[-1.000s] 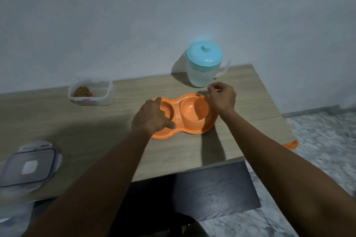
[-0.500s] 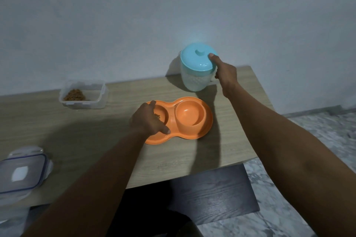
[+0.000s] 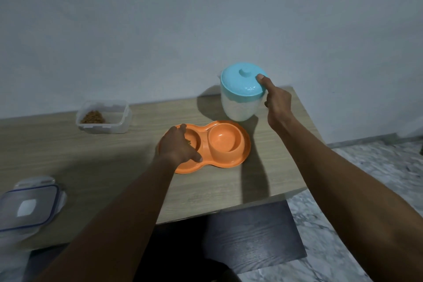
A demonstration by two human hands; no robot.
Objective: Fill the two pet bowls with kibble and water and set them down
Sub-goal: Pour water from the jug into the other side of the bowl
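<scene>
An orange double pet bowl point(image 3: 229, 158) lies on the wooden table point(image 3: 91, 162). Its right cup is empty; a little kibble shows in the left cup under my left hand point(image 3: 177, 146), which grips the dish's left rim. Behind the dish stands a white water jug point(image 3: 238, 107) with a turquoise lid point(image 3: 240, 83). My right hand point(image 3: 275, 101) is closed around the jug's right side, thumb pressed on the lid's edge; the handle is hidden by the hand. A clear tub of kibble point(image 3: 103, 117) sits at the back left.
The tub's clear lid with blue clips point(image 3: 27, 206) lies at the table's front left corner. A wall runs close behind the table. A dark wooden seat point(image 3: 247, 236) sits below the front edge, with marble floor point(image 3: 366, 167) to the right.
My right hand left the dish's right rim, reached back to the jug and closed on its side. My left hand stayed on the dish.
</scene>
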